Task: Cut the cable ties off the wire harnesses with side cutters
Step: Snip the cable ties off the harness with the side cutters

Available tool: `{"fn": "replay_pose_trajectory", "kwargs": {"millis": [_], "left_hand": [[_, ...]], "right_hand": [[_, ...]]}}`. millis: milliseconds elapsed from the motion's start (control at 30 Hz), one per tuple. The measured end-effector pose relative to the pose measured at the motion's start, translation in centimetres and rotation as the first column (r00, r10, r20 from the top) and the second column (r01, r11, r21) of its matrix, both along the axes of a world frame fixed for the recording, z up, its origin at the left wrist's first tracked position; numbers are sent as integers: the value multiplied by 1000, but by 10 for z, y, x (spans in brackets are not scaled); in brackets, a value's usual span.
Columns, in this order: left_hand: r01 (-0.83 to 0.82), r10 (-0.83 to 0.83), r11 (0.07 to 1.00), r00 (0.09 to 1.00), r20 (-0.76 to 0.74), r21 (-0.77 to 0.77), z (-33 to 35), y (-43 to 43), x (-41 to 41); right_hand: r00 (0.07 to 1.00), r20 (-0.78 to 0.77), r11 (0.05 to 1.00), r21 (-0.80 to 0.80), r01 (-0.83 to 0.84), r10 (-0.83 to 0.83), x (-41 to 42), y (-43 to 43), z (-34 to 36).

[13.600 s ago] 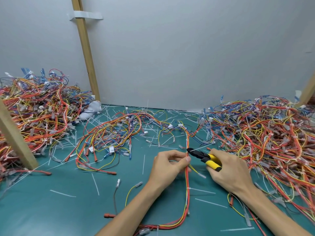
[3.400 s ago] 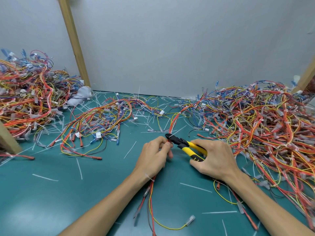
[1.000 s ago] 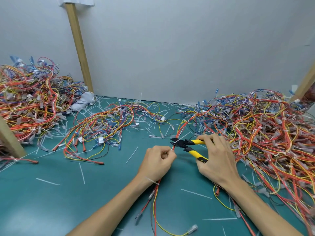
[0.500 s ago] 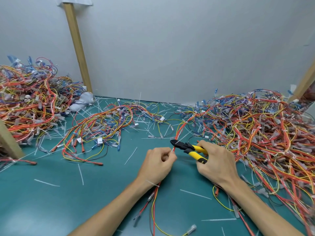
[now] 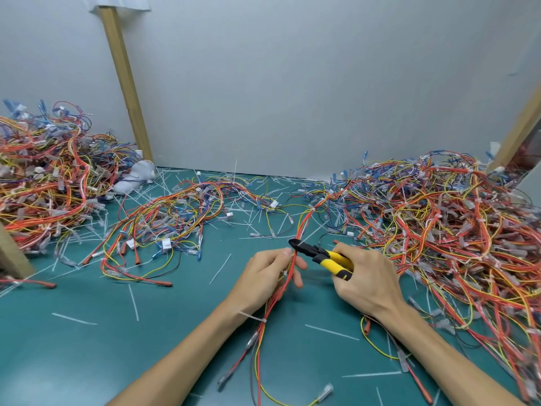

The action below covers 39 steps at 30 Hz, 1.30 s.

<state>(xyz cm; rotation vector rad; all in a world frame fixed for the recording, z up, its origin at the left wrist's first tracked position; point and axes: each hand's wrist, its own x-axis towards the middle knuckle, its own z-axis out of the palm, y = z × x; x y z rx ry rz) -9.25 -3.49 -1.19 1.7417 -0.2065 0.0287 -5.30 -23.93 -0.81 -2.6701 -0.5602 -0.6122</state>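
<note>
teal table (image 5: pixel 73 361), wire harness piles (image 5: pixel 453 230), cut cable ties (image 5: pixel 133 301)

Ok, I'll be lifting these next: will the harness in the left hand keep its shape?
Probably floppy: the harness bends through the left hand and its wires splay over the mat. Likely light, since a finger pinch holds it. It may snag where it runs into the right pile.

Grey wall (image 5: pixel 292 83), wooden posts (image 5: pixel 126 83), teal mat (image 5: pixel 73 347).

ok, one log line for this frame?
left hand: pinches wire harness | right hand: grips side cutters, tips at harness | cable tie by left wrist: uncut
</note>
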Motion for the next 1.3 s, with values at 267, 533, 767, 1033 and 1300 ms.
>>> {"fn": "replay_pose_trajectory", "kwargs": {"millis": [267,533,767,1033,1300], "left_hand": [[11,-15,992,999,-30,-126,8,4,-1],[73,-81,975,996,-31,-208,1,7,1],[81,-98,957,994,-45,-279,-4,4,2],[75,-102,953,992,-78,-295,-5,6,5],[65,-107,932,989,-99,-357,-6,8,7]], "right_hand": [[999,-21,999,-18,-49,49,-3,1,4],[997,3,993,-86,-81,82,-4,1,5],[998,-11,997,-55,-61,61,-3,2,5],[998,39,997,-57,-55,58,-4,4,4],[996,-20,996,-21,-86,86,5,0,-2]]}}
